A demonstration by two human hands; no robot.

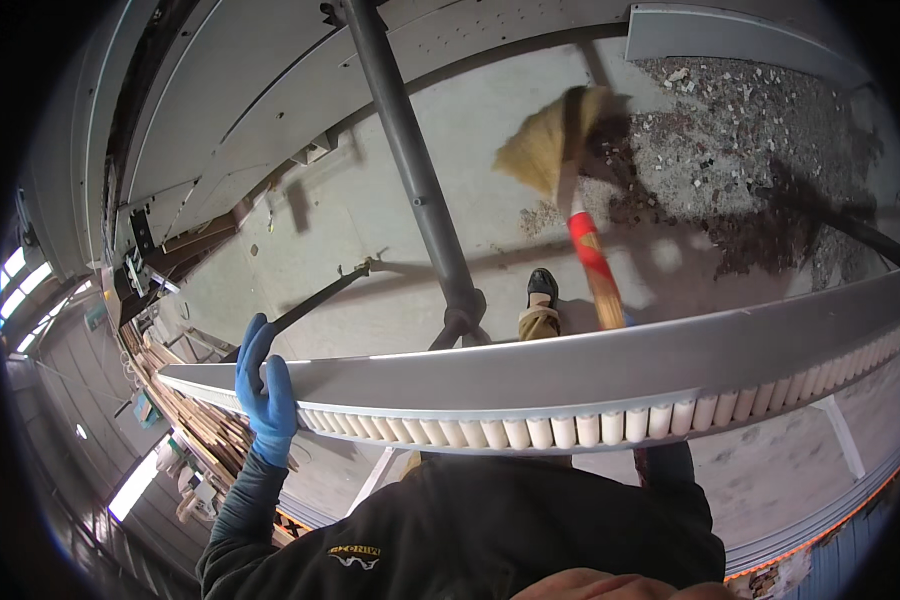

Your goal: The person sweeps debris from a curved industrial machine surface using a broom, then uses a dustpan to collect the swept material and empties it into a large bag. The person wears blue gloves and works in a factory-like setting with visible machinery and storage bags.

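Note:
My left hand (268,400), in a blue glove, grips a long grey metal rail (530,368) lined with a row of pale rollers (564,431). Its fingers hook over the far edge. Beyond the rail a broom (595,262) leans with its straw bristles (550,145) spread at the floor beside a patch of dark debris (710,150). The red-banded wooden handle runs down behind the rail. My right forearm (667,463) passes beneath the rail; only a sliver of blue glove (629,320) shows beside the handle, and the fingers are hidden.
A thick grey pipe (410,160) slants down to the rail's far side, with a thinner bar (320,297) left of it. Large metal panels (230,70) stand at the upper left. Wooden strips (195,415) lie stacked at left. My shoe (542,284) is on the floor beyond the rail.

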